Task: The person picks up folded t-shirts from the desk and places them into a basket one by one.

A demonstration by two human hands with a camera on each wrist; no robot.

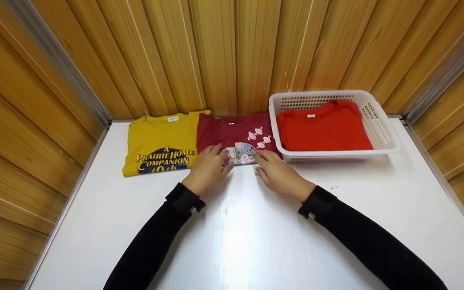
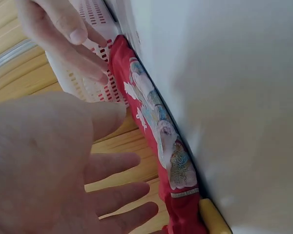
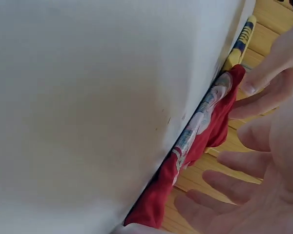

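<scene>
A dark red folded garment [image 1: 226, 132] with pink flower-like motifs and a pale patterned print [image 2: 161, 124] lies flat against the back wall. Over its front left part is my left hand [image 1: 207, 170], its fingers spread and fairly straight. My right hand [image 1: 282, 174] mirrors it at the front right part, fingers loosely extended. Neither hand grips the cloth; whether the fingertips touch it I cannot tell. To the left, a yellow folded T-shirt [image 1: 157, 135] with dark lettering adjoins the dark red one. A bright red folded garment [image 1: 320, 131] rests inside the white plastic basket [image 1: 336, 154] on the right.
The white table [image 1: 232, 241] stretches from the garments toward the person. Wood-patterned panels [image 1: 236, 52] enclose it at the back and both sides. The basket stands against the back wall, its left side right beside the dark red garment.
</scene>
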